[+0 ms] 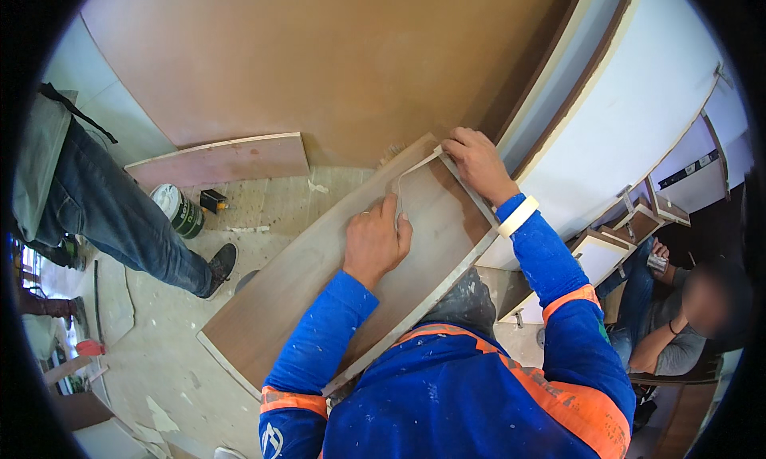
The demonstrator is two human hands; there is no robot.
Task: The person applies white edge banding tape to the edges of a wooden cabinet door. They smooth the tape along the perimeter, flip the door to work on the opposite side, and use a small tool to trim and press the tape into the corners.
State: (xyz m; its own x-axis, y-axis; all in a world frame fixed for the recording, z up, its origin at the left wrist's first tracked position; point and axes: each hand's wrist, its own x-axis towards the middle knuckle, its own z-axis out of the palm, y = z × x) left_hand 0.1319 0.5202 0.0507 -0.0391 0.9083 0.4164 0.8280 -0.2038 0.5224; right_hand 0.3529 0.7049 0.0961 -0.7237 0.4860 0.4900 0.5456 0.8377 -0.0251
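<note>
A long, shallow wooden cabinet piece (319, 287) with a brown face and pale raised edges lies slanted in front of me, close against my body. A thin pale strip (416, 166) bends from its far corner down over the brown face. My right hand (476, 160) is closed at that corner, its fingertips pinching the strip against the edge. My left hand (376, 242) rests over the face, the strip's lower end between its forefinger and thumb. Around my right sleeve sits a pale yellow ring (519, 215), like a tape roll.
A loose board (227, 157) leans against the large brown panel (319, 60). Left of me a person in jeans (112, 207) stands beside a paint bucket (177, 211). White cabinet panels (606, 116) stand at right, where another person (666, 331) sits holding a can (657, 261).
</note>
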